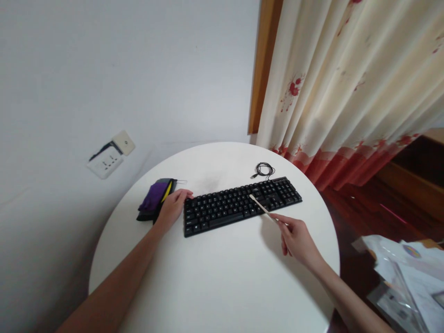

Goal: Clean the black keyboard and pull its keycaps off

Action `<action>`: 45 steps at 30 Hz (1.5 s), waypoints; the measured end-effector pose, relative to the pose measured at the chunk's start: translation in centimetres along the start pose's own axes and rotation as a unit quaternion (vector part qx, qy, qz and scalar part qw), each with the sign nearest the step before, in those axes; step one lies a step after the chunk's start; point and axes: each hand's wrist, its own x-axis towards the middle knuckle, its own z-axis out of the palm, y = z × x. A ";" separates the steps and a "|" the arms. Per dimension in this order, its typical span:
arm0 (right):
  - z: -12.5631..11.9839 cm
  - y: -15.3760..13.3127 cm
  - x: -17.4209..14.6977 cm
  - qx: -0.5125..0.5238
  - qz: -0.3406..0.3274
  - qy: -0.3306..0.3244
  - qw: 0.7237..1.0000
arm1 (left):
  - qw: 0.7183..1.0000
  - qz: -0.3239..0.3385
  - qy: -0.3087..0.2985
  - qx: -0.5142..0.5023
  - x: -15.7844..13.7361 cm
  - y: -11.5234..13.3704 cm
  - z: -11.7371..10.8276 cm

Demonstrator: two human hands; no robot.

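Observation:
A black keyboard (236, 203) lies slightly slanted on the white round table (215, 286). My left hand (173, 206) rests at its far left corner, fingers stretched out and touching the edge there. Between the thumb and fingers of my right hand (294, 236) is a thin pale cotton swab (261, 206). The swab's whitish tip points left and down over the keys right of the middle; whether it touches them I cannot tell. Behind the keyboard, its black cable (265, 169) lies coiled with the plug beside it.
Left of my left hand is a purple cloth (154, 196) on a dark flat item, with something yellow beside it. A wall socket (105, 162) is at the left. A patterned curtain (329, 92) hangs at the right, above plastic bags (405, 273) lower down.

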 end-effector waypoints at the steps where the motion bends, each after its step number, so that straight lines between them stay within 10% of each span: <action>1: -0.1 0.1 -0.3 -0.001 0.002 0.000 1.000 | 1.000 0.001 0.000 0.001 0.0 0.0 0.0; 24: 0.0 1.3 -5.3 0.085 0.072 -0.005 0.994 | 1.000 0.008 0.005 0.024 0.3 -0.2 0.0; 37: 2.8 -2.3 5.6 0.164 -0.016 0.041 0.986 | 1.000 0.005 0.006 0.014 0.1 0.0 -0.1; 45: 2.3 -1.0 4.2 0.109 -0.009 0.027 0.994 | 1.000 0.007 0.002 0.017 0.1 0.2 -0.1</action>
